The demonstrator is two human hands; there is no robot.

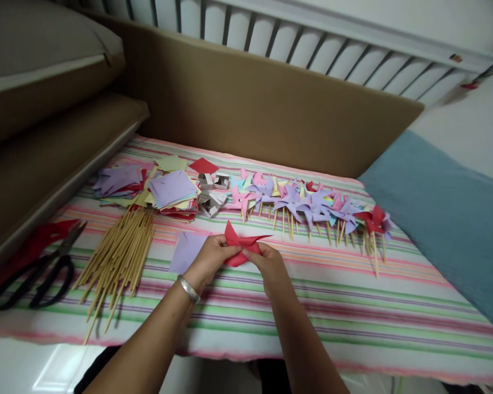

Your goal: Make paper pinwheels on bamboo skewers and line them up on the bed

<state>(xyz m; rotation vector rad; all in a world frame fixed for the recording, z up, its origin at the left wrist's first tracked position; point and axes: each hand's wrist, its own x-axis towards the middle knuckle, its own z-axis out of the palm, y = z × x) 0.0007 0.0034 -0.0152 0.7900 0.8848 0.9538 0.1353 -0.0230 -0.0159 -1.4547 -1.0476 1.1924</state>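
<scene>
The fingers' undersides are out of sight behind the red paper (pixel 248 241), and so is whatever part of it they cover; I cannot make out how its centre is fastened, if at all. Both forearms run off the bottom edge. The left hand (pixel 209 260) and its wrist, with a bangle (pixel 188 289), cover a corner of the lilac sheet (pixel 184 251). The pinwheels (pixel 291 202) overlap so much that the back ones are hard to count, and the tops of the sticks (pixel 121 251) reach the paper piles (pixel 175 191).

The red paper is between the hands, above the striped cloth (pixel 353 328). The left thumb and fingers are closed on its left side; the right hand (pixel 270 261) pinches its right side, the thumb tips nearly meeting at the middle. One point stands up between them, another juts right past the right fingers, and a flap shows below the thumbs.
</scene>
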